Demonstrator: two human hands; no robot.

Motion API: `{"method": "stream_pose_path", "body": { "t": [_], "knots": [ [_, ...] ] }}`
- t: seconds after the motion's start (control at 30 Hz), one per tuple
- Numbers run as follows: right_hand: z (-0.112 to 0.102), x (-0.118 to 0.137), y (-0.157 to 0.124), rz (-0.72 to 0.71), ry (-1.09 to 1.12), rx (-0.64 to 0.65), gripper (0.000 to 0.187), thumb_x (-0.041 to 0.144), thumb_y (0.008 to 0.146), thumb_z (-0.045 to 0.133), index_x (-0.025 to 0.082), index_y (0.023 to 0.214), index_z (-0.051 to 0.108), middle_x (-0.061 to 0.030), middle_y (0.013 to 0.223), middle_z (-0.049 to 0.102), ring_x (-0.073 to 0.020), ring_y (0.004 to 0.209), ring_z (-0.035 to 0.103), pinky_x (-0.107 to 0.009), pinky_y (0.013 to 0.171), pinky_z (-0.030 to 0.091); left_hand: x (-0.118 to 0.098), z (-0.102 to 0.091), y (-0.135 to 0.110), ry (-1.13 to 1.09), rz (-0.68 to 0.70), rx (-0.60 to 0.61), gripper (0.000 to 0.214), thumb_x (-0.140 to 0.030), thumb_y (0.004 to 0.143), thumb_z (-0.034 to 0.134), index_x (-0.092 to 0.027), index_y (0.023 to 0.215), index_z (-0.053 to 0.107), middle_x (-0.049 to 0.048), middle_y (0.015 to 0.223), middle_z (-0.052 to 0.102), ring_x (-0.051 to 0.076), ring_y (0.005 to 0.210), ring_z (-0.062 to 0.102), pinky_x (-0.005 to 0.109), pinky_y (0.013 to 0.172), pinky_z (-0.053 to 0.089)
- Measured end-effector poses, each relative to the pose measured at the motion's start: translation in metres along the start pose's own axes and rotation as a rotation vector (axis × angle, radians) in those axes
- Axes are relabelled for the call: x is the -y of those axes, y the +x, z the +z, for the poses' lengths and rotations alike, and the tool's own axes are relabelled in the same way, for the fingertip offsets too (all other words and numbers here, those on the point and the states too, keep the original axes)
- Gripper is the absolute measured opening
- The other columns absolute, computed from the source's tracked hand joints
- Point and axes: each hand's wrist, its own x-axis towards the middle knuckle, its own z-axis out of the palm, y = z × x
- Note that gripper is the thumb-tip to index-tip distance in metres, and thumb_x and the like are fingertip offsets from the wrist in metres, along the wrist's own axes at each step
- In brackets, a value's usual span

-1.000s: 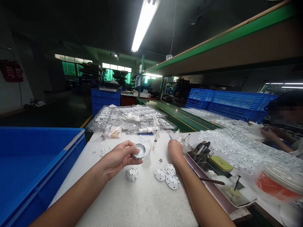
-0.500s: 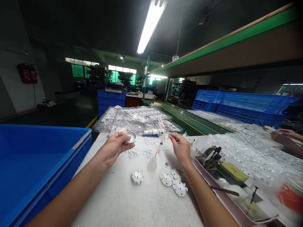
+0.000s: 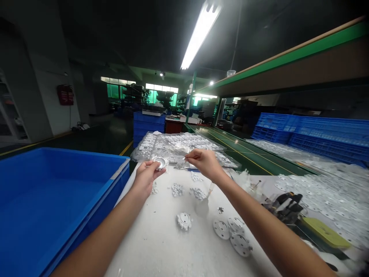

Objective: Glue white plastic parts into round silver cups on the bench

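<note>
My left hand (image 3: 146, 175) is closed round a small round silver cap (image 3: 160, 162), held up over the far part of the white foam mat (image 3: 178, 246). My right hand (image 3: 203, 161) is raised beside it, fingers pinched on a thin pale stick (image 3: 183, 157) that points toward the cap. Below the hands lie small heaps of tiny white parts (image 3: 177, 189). Nearer me on the mat rest a toothed white disc (image 3: 183, 221) and three round white discs (image 3: 234, 234). A syringe (image 3: 210, 189) stands tilted behind them.
A big blue crate (image 3: 54, 200) fills the left. Clear bags of white parts (image 3: 178, 144) lie at the mat's far end. On the right are a tray with black-handled tools (image 3: 285, 204), a yellow-green tin (image 3: 325, 231), spread white parts and stacked blue crates (image 3: 314, 132).
Both hands have risen and moved away from me toward the bags. My right hand left the mat, picked up a thin stick and came close to the cap. The view swung left.
</note>
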Motion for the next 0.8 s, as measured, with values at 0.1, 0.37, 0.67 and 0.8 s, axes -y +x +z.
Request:
{"method": "stream_pose_path", "body": {
  "t": [0.1,0.37,0.67,0.8],
  "knots": [
    [0.028,-0.018,0.032,0.037,-0.004,0.149,0.008,0.010,0.072,0.067,0.017,0.070,0.062,-0.0008,0.069,0.068,-0.0157,0.066,0.065,-0.021,0.056,0.048,0.000,0.000,0.000,-0.007,0.004,-0.002,0.019,-0.002,0.080,0.061,-0.013,0.079,0.046,0.0011,0.069,0.055,0.009,0.062,0.060,0.028,0.073,0.060],
    [0.074,-0.053,0.065,0.089,-0.073,0.440,0.014,0.012,0.083,0.064,0.012,0.094,0.057,0.0019,0.069,0.064,-0.0117,0.060,0.063,-0.022,0.058,0.050,-0.005,-0.003,0.003,-0.019,0.015,-0.025,0.024,-0.001,0.077,0.065,-0.014,0.082,0.045,0.0014,0.072,0.055,0.011,0.061,0.063,0.028,0.070,0.059],
    [0.086,-0.066,0.073,0.131,-0.225,0.609,0.019,0.030,0.091,0.058,0.012,0.093,0.060,-0.0021,0.087,0.062,-0.0131,0.075,0.061,-0.029,0.068,0.053,-0.002,-0.002,0.006,0.001,0.027,0.016,0.026,-0.001,0.075,0.067,-0.012,0.084,0.045,0.0015,0.073,0.054,0.013,0.060,0.064,0.031,0.070,0.059],
    [0.095,-0.066,0.068,0.172,-0.227,0.647,0.020,0.030,0.092,0.057,0.012,0.097,0.060,-0.0028,0.089,0.062,-0.0126,0.074,0.061,-0.029,0.067,0.054,-0.001,0.001,0.001,0.025,0.055,0.047,0.030,0.001,0.070,0.070,-0.013,0.082,0.046,-0.0005,0.070,0.053,0.011,0.059,0.062,0.030,0.067,0.060]
  ]
}}
